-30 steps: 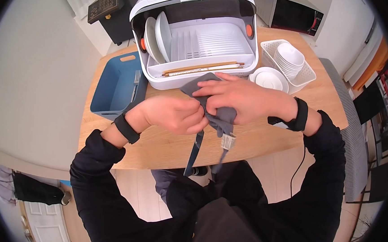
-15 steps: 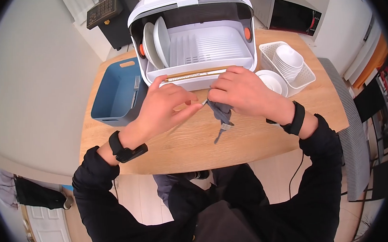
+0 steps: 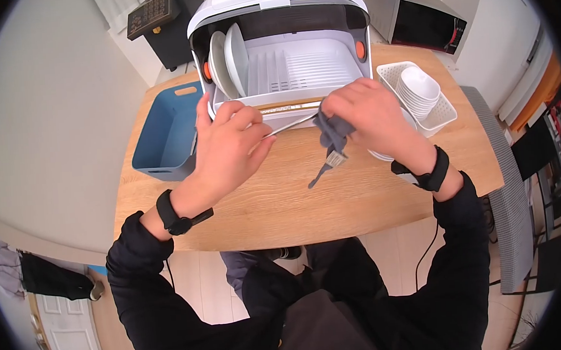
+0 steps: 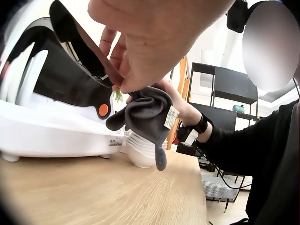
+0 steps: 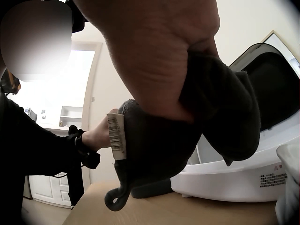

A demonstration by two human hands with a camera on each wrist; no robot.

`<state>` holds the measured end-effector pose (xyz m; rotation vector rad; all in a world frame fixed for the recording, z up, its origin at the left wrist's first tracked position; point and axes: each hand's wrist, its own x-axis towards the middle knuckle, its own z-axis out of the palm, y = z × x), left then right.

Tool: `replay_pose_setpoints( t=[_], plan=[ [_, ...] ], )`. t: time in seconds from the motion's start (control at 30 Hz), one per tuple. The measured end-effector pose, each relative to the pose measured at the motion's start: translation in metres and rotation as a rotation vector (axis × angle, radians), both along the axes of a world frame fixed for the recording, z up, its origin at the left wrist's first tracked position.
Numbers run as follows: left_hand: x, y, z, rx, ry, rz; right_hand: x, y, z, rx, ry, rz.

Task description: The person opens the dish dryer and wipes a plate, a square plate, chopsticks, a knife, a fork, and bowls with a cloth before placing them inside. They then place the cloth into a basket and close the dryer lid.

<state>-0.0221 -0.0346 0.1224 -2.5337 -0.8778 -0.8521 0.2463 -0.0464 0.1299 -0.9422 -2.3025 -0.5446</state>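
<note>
My left hand pinches a shiny metal table knife above the table. In the left wrist view, the knife has a flat, mirror-like surface and slants up to the left. My right hand grips a bunched grey cloth around the knife's far end, which is hidden in the folds. A white label and a hanging loop dangle from the cloth. Just behind both hands stands a white dish rack with its dark lid raised, two plates upright at its left.
Chopsticks lie along the rack's front tray. A blue basket stands left on the wooden table. At the right, a white basket holds stacked white bowls, partly beside small plates. A microwave sits behind.
The left hand has shifted left and regripped the knife. The right hand moved right and up with the cloth, baring more metal between the hands. The cloth now hangs bunched below the right hand.
</note>
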Motion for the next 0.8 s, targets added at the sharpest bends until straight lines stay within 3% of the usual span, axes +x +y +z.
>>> replay_pose_setpoints(
  t=[0.13,0.17,0.27,0.47,0.53,0.63,0.73,0.8],
  plan=[
    [-0.021,0.009,-0.009,-0.091,-0.069,0.056,0.027,0.001,0.013,-0.244,0.342,-0.232],
    [-0.022,0.011,-0.011,-0.163,-0.086,0.063,0.029,0.004,0.004,-0.373,0.589,-0.160],
    [-0.019,0.016,-0.016,-0.353,-0.133,0.052,0.012,0.006,-0.010,-0.524,0.920,-0.001],
    [-0.009,0.017,-0.009,-0.690,-0.398,0.004,-0.014,0.003,-0.015,-0.530,1.106,0.115],
    [-0.006,0.016,-0.012,-0.789,-0.547,0.005,-0.016,0.012,-0.024,-0.639,1.245,0.205],
    [0.002,0.017,-0.016,-1.036,-0.761,0.000,-0.031,0.006,-0.018,-1.191,1.660,0.407],
    [0.012,0.018,-0.024,-0.737,-0.558,-0.102,-0.052,0.001,-0.022,-1.287,1.654,0.460],
    [0.016,0.018,-0.024,-0.610,-0.450,-0.101,-0.057,0.002,-0.024,-1.304,1.664,0.377]
  ],
)
